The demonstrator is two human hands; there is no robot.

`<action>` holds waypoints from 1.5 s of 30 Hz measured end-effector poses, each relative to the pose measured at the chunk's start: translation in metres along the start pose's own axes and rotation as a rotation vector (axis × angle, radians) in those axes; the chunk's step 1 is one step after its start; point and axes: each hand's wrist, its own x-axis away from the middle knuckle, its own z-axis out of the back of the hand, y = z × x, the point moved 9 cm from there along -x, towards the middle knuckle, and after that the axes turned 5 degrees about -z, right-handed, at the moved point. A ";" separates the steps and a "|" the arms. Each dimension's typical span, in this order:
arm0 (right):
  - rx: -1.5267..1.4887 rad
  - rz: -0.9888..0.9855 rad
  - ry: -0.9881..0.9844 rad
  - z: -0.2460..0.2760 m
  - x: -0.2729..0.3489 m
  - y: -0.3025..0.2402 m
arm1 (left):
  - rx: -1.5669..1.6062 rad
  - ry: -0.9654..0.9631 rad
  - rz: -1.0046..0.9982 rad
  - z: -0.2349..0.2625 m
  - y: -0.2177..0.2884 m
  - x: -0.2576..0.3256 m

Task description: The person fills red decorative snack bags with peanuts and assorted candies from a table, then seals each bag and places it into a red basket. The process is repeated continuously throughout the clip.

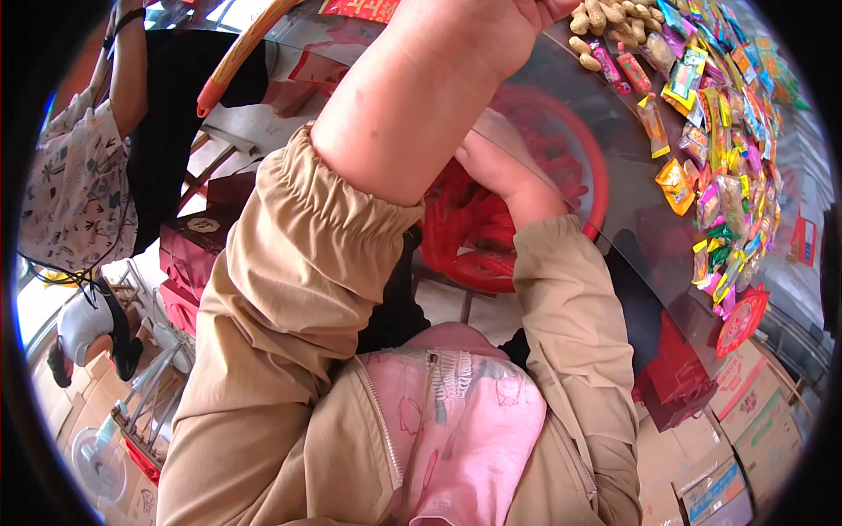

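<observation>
My left hand (517, 22) reaches up to the top edge, its forearm crossing the middle; the fingers are mostly cut off there, so what they hold is out of sight. Lower down, my right hand (502, 153) is over a round red plastic basin (600, 188). My left forearm covers its fingers, so their grip is hidden. Several shiny red items (474, 230) fill the basin, too jumbled to name. To the right of my left hand lie unshelled peanuts (605, 16) and a long spread of small wrapped candies (719, 167) on a glass tabletop (627, 149).
A wooden handle with an orange tip (237, 61) slants at upper left. Another person in a patterned shirt (79, 184) stands at left. Dark red boxes (189, 254) are stacked nearby. At right are a red round plastic piece (744, 320), a dark red bag (674, 373) and cardboard (684, 456).
</observation>
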 end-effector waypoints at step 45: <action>-1.114 -0.931 0.751 -0.099 0.188 0.174 | -0.034 0.040 -0.031 -0.028 -0.023 0.010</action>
